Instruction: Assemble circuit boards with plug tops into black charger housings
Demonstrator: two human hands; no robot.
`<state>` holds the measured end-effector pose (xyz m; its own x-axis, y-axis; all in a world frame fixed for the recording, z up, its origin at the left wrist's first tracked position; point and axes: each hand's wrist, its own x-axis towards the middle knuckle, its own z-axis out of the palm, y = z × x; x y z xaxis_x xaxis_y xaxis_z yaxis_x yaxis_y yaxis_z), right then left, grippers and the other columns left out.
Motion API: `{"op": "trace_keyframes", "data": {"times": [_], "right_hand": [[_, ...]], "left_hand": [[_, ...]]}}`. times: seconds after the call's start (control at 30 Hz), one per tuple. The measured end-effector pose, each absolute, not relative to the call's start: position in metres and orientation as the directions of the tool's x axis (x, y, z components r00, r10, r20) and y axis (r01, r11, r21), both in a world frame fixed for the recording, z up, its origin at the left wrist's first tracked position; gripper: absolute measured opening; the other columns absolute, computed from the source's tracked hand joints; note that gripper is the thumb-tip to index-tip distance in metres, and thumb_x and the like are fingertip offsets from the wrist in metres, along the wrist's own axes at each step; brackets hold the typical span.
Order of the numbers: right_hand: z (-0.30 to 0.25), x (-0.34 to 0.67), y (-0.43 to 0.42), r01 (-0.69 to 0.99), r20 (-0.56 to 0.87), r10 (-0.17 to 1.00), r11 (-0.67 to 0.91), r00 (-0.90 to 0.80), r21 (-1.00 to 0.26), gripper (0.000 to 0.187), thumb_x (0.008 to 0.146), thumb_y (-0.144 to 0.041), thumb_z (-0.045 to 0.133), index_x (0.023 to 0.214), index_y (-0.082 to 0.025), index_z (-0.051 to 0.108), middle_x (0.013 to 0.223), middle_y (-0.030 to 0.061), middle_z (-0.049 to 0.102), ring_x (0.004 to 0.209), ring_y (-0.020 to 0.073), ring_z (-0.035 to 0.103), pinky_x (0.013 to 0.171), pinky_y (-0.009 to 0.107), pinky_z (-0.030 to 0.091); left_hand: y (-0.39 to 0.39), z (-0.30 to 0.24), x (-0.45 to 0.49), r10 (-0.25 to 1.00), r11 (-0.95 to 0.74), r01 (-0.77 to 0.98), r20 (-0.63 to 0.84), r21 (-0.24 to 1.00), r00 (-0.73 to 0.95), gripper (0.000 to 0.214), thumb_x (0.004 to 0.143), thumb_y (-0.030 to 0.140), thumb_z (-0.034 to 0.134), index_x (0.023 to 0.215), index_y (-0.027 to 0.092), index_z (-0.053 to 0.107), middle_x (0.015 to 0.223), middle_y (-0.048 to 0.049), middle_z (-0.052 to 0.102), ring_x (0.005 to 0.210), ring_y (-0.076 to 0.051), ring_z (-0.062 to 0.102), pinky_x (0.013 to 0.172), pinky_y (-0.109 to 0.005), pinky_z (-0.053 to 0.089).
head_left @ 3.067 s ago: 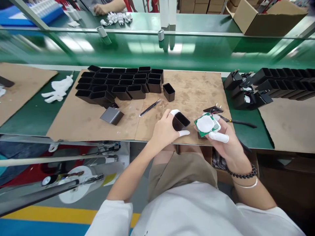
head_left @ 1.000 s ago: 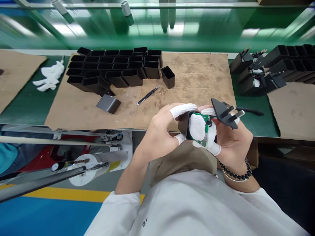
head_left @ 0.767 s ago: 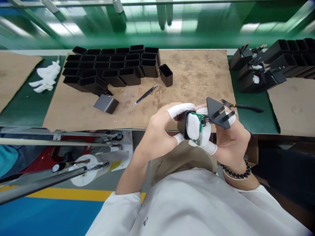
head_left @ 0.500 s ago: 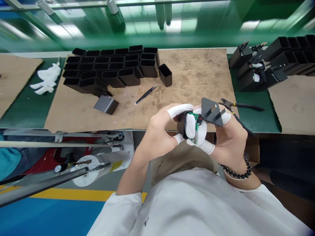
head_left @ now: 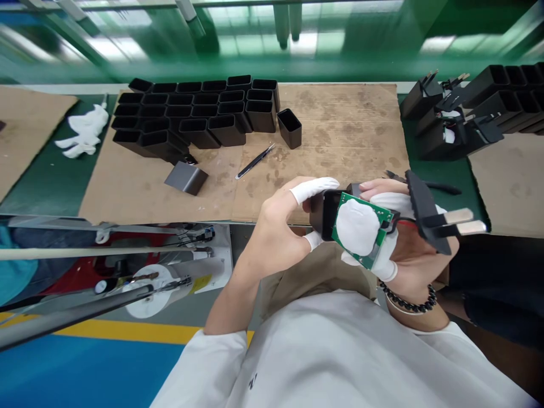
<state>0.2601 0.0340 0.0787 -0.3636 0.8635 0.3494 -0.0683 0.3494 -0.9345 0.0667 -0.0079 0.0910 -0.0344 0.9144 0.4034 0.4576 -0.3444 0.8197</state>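
My left hand (head_left: 284,224), with white finger cots on thumb and forefinger, grips a black plastic case (head_left: 317,214) whose open end faces right. In my right hand (head_left: 408,238), also wearing finger cots, is a green circuit board (head_left: 374,258) with a white pad (head_left: 357,228) on its face. Short wires join the board to a dark plug cover (head_left: 427,212) with metal prongs, which sticks out at the right. The board's left edge lies at the mouth of the case; I cannot tell whether it touches. Part of the right fingers is hidden behind the board.
Rows of open black cases (head_left: 193,110) stand on the cardboard (head_left: 340,124), with a single case (head_left: 289,129) beside them. Tweezers (head_left: 255,161) and a grey-topped case (head_left: 186,177) lie nearer. Pliers (head_left: 442,187) are partly hidden. Plug assemblies (head_left: 450,122) stand at right; white cloth (head_left: 85,130) at left.
My right hand has moved right and turned, drawing the board away from the case so that its padded face shows. The plug cover has swung right, prongs outward. My left hand has barely moved.
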Motion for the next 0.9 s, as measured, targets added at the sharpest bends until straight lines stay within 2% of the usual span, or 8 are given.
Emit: {"op": "trace_keyframes", "data": {"times": [0.17,0.33,0.43,0.63,0.9], "right_hand": [[0.081,0.252,0.040,-0.123,0.492,0.806,0.480,-0.328,-0.868,0.029,0.076,-0.037,0.085,0.102,-0.036,0.074,0.111,0.0033,0.078,0.115,0.0361,0.072,0.102,0.057,0.061],[0.078,0.250,0.045,-0.195,0.665,0.685,0.638,-0.296,-0.744,0.048,0.069,-0.017,0.089,0.115,-0.026,0.077,0.117,0.0066,0.078,0.111,0.0343,0.073,0.094,0.052,0.063],[0.076,0.252,0.045,-0.212,0.665,0.676,0.633,-0.317,-0.745,0.051,0.067,-0.014,0.090,0.116,-0.023,0.077,0.118,0.0099,0.078,0.111,0.0354,0.072,0.093,0.053,0.062],[0.074,0.254,0.044,-0.146,0.607,0.714,0.599,-0.349,-0.787,0.065,0.066,-0.013,0.091,0.126,-0.029,0.074,0.119,0.0070,0.075,0.107,0.0324,0.070,0.090,0.051,0.061],[0.070,0.252,0.043,-0.102,0.593,0.727,0.599,-0.346,-0.794,0.057,0.071,-0.020,0.088,0.124,-0.034,0.072,0.117,0.0064,0.073,0.104,0.0324,0.069,0.092,0.055,0.060]], "left_hand": [[-0.007,0.092,0.067,0.896,-0.394,0.435,0.444,0.810,-0.016,0.062,0.069,0.001,0.070,0.127,0.022,0.072,0.121,-0.0043,0.076,0.092,-0.016,0.067,0.080,-0.028,0.056],[-0.006,0.091,0.066,0.885,-0.416,0.409,0.465,0.812,-0.024,0.062,0.067,0.002,0.072,0.126,0.021,0.072,0.118,-0.0051,0.076,0.087,-0.015,0.064,0.074,-0.026,0.054],[-0.006,0.092,0.066,0.889,-0.409,0.407,0.457,0.817,-0.023,0.061,0.067,0.003,0.073,0.126,0.021,0.072,0.116,-0.0052,0.076,0.087,-0.016,0.063,0.073,-0.027,0.054],[-0.006,0.092,0.066,0.884,-0.428,0.390,0.467,0.816,-0.008,0.061,0.068,0.001,0.071,0.126,0.022,0.072,0.115,-0.0048,0.074,0.087,-0.016,0.062,0.072,-0.027,0.052],[-0.007,0.094,0.065,0.893,-0.422,0.372,0.450,0.827,0.012,0.058,0.073,0.001,0.070,0.127,0.022,0.071,0.114,-0.0042,0.074,0.085,-0.015,0.060,0.073,-0.027,0.053]]}}
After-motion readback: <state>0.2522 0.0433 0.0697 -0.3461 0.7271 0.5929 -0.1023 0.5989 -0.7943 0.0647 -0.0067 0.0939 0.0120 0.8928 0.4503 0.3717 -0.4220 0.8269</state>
